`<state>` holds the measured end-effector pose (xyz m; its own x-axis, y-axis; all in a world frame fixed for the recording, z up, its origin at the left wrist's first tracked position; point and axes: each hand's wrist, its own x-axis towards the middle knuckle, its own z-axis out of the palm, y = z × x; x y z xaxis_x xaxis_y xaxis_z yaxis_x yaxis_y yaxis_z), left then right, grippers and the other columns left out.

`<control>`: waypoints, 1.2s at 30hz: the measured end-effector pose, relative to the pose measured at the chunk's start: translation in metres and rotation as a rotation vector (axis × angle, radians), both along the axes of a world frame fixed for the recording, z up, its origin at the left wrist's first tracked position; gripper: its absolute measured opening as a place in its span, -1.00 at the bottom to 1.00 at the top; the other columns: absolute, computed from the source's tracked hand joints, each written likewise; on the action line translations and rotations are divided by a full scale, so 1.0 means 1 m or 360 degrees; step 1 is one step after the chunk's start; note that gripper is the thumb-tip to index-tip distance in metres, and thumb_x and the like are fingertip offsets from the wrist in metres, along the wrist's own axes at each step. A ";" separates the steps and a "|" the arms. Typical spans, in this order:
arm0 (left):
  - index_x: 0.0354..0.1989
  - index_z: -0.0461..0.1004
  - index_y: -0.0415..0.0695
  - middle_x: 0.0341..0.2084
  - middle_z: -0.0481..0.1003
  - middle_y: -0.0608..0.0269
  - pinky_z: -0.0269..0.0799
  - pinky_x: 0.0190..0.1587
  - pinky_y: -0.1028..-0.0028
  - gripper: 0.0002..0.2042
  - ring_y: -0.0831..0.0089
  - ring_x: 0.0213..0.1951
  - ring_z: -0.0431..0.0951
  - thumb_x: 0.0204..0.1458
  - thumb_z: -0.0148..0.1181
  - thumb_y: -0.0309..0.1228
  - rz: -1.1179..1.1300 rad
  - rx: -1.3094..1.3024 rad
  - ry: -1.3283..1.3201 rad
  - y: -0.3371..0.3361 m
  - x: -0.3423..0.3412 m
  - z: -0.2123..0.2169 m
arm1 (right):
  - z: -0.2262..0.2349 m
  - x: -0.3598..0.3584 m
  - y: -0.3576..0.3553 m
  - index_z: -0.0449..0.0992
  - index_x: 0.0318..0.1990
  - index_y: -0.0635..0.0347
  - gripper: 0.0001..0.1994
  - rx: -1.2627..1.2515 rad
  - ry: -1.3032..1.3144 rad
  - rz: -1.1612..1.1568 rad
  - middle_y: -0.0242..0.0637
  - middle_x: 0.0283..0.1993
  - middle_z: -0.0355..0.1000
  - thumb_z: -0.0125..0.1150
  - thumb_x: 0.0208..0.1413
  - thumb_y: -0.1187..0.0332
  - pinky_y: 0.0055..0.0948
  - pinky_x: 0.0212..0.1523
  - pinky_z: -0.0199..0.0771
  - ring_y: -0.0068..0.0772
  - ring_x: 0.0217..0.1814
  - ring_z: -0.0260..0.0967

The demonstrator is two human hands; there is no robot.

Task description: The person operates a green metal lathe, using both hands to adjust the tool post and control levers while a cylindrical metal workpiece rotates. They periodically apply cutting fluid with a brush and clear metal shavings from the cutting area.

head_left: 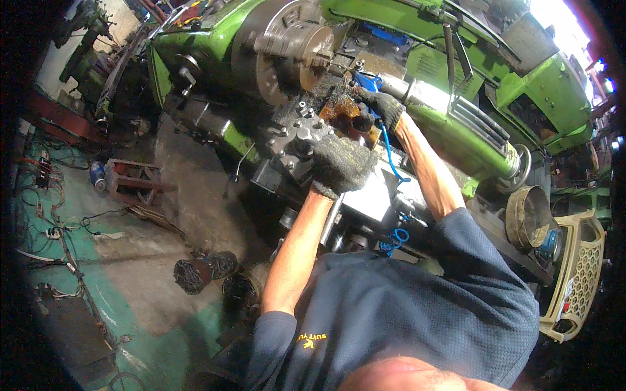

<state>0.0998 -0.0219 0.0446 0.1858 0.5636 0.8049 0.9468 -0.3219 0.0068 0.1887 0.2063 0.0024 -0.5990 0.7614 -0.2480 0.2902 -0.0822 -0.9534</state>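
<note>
Monitoring an apparent turning step, I locate the blurred chuck (261, 73) at eleven o'clock from the curled left hand (342, 164), beside the tool post (291, 142); right hand (385, 107), one o'clock. I cannot tell either grip. Next move likely requires chuck clearance.

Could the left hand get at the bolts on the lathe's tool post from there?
Probably yes: the gloved left hand is right at the edge of the tool post, and several bolts stand exposed with nothing visible between. The hand itself may hide others.
</note>
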 end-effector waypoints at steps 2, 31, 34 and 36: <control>-0.73 0.40 0.03 -0.79 0.33 0.21 0.27 -0.54 0.13 -0.73 0.17 -0.68 0.38 -0.02 0.23 -0.28 0.0032 0.0014 0.0000 -0.001 0.001 0.000 | -0.001 0.000 -0.007 0.55 -0.30 0.11 -0.69 -0.0464 0.0345 -0.0020 -0.47 -0.47 0.47 0.31 0.19 0.05 -0.59 -0.56 0.24 -0.65 -0.53 0.33; -0.70 0.38 0.00 -0.73 0.37 0.22 0.28 -0.54 0.15 -0.72 0.17 -0.64 0.41 0.02 0.16 -0.26 -0.0122 0.0034 -0.0138 0.000 0.010 0.012 | 0.066 0.168 -0.092 0.59 -0.20 0.27 -0.53 0.1131 -0.0816 0.0005 -0.14 -0.49 0.54 0.28 0.07 -0.04 -0.27 -0.40 0.56 -0.26 -0.57 0.52; -0.63 0.50 -0.01 -0.69 0.44 0.23 0.36 -0.48 0.20 -0.82 0.18 -0.59 0.48 -0.08 0.23 -0.26 0.0014 -0.0176 -0.0013 -0.004 0.013 0.016 | 0.069 0.263 -0.146 0.56 -0.19 0.30 -0.52 0.0875 -0.0926 -0.0367 -0.06 -0.48 0.52 0.35 0.03 -0.01 -0.18 -0.29 0.53 -0.05 -0.40 0.54; -0.61 0.55 -0.05 -0.67 0.47 0.22 0.40 -0.44 0.25 -0.88 0.22 -0.57 0.50 -0.18 0.34 -0.34 -0.0034 -0.0173 -0.0272 -0.010 0.009 0.009 | 0.032 0.330 -0.168 0.58 -0.17 0.28 -0.53 0.0872 -0.1119 -0.0590 -0.04 -0.42 0.53 0.40 -0.01 0.00 -0.22 -0.22 0.51 -0.01 -0.29 0.55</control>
<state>0.1084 -0.0319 0.0533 0.0645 0.6464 0.7603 0.9218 -0.3305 0.2028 0.5191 0.0379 0.0349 -0.1477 0.9890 -0.0122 0.8545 0.1214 -0.5050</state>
